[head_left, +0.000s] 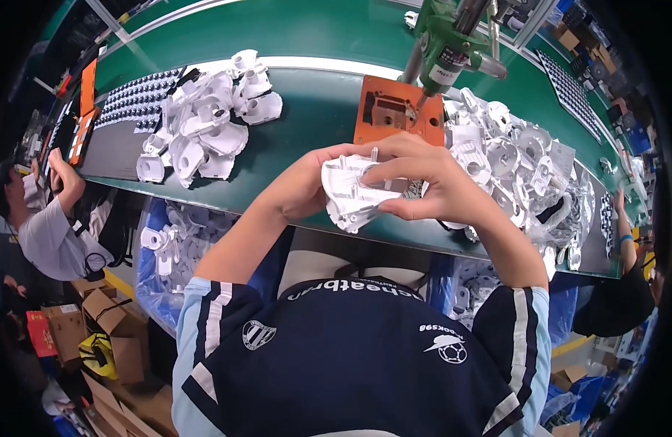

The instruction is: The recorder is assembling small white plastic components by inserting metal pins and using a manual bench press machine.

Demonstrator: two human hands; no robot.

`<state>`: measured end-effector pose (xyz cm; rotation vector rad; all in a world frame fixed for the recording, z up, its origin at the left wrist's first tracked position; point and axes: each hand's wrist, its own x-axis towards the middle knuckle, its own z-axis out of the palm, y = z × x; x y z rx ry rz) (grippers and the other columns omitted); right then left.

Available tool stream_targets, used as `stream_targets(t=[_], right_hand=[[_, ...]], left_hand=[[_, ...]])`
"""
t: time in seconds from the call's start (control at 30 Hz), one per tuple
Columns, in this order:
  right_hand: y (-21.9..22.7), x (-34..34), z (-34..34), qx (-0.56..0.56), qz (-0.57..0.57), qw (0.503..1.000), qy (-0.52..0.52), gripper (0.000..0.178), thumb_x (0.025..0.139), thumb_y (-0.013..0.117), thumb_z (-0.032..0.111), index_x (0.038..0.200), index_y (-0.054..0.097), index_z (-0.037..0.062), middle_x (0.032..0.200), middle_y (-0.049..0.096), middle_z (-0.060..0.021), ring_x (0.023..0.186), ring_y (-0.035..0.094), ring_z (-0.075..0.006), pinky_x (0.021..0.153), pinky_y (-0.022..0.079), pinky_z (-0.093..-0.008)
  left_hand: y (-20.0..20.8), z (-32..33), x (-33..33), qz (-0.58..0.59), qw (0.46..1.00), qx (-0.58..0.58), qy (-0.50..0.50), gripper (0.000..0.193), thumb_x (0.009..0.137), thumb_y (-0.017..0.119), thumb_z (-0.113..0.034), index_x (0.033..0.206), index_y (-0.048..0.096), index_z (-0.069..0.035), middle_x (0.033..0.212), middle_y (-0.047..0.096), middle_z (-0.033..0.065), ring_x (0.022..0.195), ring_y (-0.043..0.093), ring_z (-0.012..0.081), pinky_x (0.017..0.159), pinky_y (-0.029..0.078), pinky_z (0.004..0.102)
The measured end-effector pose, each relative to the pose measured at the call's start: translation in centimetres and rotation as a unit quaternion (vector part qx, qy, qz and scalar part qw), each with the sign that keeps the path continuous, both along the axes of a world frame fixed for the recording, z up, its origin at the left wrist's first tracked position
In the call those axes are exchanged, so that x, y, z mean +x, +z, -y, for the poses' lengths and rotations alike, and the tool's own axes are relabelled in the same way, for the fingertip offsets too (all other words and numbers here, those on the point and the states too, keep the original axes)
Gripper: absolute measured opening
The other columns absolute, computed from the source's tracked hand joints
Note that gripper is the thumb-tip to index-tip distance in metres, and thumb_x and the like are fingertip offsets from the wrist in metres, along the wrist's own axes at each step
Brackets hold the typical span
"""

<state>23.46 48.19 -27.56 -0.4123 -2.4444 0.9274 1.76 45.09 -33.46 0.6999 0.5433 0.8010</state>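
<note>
A white moulded plastic housing [343, 191] with upright posts is held in front of me, above the near edge of the green work table. My left hand [301, 183] grips its left side, with the fingers partly hidden behind it. My right hand [434, 178] curls over its right side, index finger reaching to the inner face and thumb at the lower edge. Just beyond the hands sits an orange fixture [366, 130] under a green bench press [446, 54]. Small metal pieces [414, 189], too small to name surely, show between my right thumb and fingers.
White plastic parts are heaped at left [205, 131] and right [507, 153]. Rows of small dark parts [138, 98] lie on the far left. Blue-lined bins [155, 269] with more white parts stand below the table edge. Other people work at both sides.
</note>
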Motion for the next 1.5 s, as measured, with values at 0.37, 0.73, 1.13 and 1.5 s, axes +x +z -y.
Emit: stream_targets(t=[0.37, 0.73, 1.13, 1.5], right_hand=[[-1.3, 0.7, 0.4, -0.076, 0.038, 0.996, -0.011, 0.03, 0.069, 0.073, 0.014, 0.097, 0.067, 0.007, 0.115, 0.061, -0.011, 0.103, 0.054, -0.0246, 0.085, 0.043, -0.0357], [-2.6, 5.4, 4.3, 0.131, 0.01, 0.972, -0.193, 0.055, 0.068, 0.073, 0.015, 0.12, 0.058, 0.0203, 0.143, 0.031, -0.0141, 0.125, 0.036, -0.0334, 0.099, 0.029, -0.0452], [-14.6, 34.5, 3.0, 0.173, 0.17, 0.649, -0.722, 0.018, 0.07, 0.056, 0.005, 0.088, 0.061, 0.0013, 0.09, 0.058, -0.0151, 0.09, 0.054, -0.0323, 0.082, 0.045, -0.0386], [-14.3, 33.6, -0.7, 0.116, 0.173, 0.626, -0.752, 0.017, 0.073, 0.053, 0.014, 0.086, 0.058, 0.0032, 0.083, 0.06, -0.0203, 0.078, 0.059, -0.0386, 0.067, 0.045, -0.0483]], left_hand=[[-3.6, 1.4, 2.1, 0.256, 0.958, -0.126, 0.014, 0.055, 0.094, 0.035, -0.039, 0.129, 0.037, 0.004, 0.121, 0.051, 0.0203, 0.106, 0.058, 0.0295, 0.085, 0.053, 0.0393], [-1.0, -0.2, 3.5, -0.027, 1.0, 0.0, 0.012, 0.03, 0.087, 0.051, -0.009, 0.114, 0.05, 0.003, 0.113, 0.055, 0.014, 0.101, 0.057, 0.0199, 0.087, 0.047, 0.0327], [-2.4, -8.4, 6.5, -0.449, 0.575, 0.667, 0.152, 0.019, 0.076, 0.058, 0.004, 0.094, 0.059, -0.001, 0.095, 0.053, 0.0126, 0.083, 0.057, 0.0296, 0.071, 0.046, 0.0347], [-3.9, -8.3, 7.5, -0.425, 0.526, 0.714, 0.182, 0.019, 0.077, 0.06, 0.0, 0.095, 0.058, 0.001, 0.095, 0.055, 0.0171, 0.089, 0.055, 0.0345, 0.073, 0.047, 0.0385]])
